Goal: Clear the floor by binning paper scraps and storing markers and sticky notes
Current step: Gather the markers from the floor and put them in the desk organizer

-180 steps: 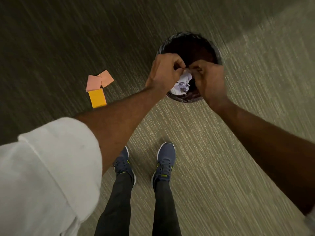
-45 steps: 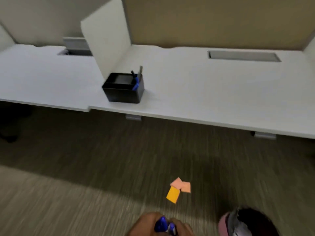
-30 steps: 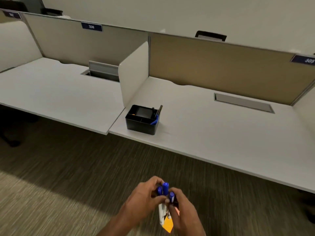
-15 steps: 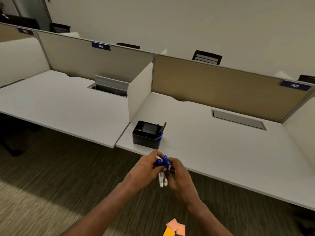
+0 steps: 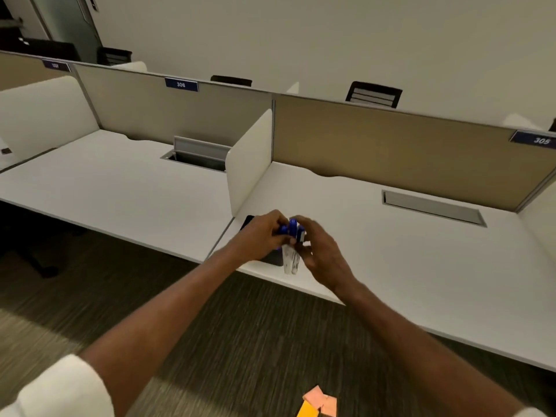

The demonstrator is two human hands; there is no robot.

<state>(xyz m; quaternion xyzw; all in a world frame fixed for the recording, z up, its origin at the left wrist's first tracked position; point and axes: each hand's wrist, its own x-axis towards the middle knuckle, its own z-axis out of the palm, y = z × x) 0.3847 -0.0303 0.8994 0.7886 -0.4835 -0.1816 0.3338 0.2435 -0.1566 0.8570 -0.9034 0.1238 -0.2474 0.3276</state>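
Note:
A bundle of markers [image 5: 291, 249] with blue caps and white barrels stands upright between my hands, over the desk's front edge. My left hand [image 5: 261, 237] grips the bundle near the caps from the left. My right hand [image 5: 319, 251] has its fingers curled round the bundle from the right. Directly behind my hands sits the black desk organiser [image 5: 272, 257], mostly hidden by them. On the carpet near the bottom edge lie pink and orange sticky notes [image 5: 319, 404].
The white desk [image 5: 406, 260] runs across the view, with a white divider panel [image 5: 249, 158] just left of the organiser and tan partitions behind. Cable slots are set into both desktops. Dark carpet lies below the desk edge.
Both hands have carried the markers up and forward from over the carpet to the organiser on the desk. The organiser is now mostly covered by my hands.

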